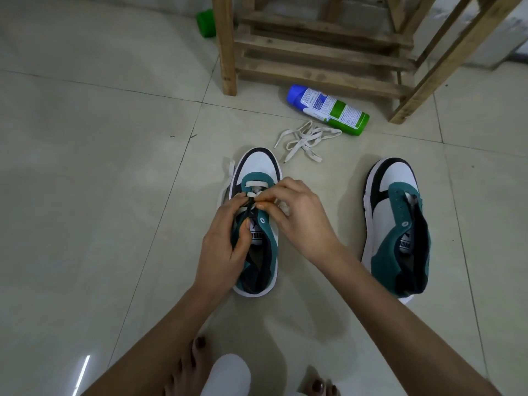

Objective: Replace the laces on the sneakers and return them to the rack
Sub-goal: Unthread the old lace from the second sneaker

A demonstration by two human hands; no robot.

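Two white, teal and black sneakers stand on the tiled floor, toes pointing away from me. On the left sneaker (258, 167) a white lace (255, 184) crosses the lowest eyelets, and its loose end trails off the shoe's left side. My left hand (225, 247) grips the teal eyelet flap of this shoe, thumb on the tongue. My right hand (297, 212) pinches the lace at an eyelet, fingertips meeting those of the left hand. The right sneaker (397, 224) has no lace in it. A loose white lace (305, 141) lies tangled beyond the left shoe.
A wooden rack (320, 50) stands at the back. A blue and green spray can (328, 110) lies on its side in front of it. A green object (206, 23) sits behind the rack's left leg. My bare feet (194, 364) are at the bottom.
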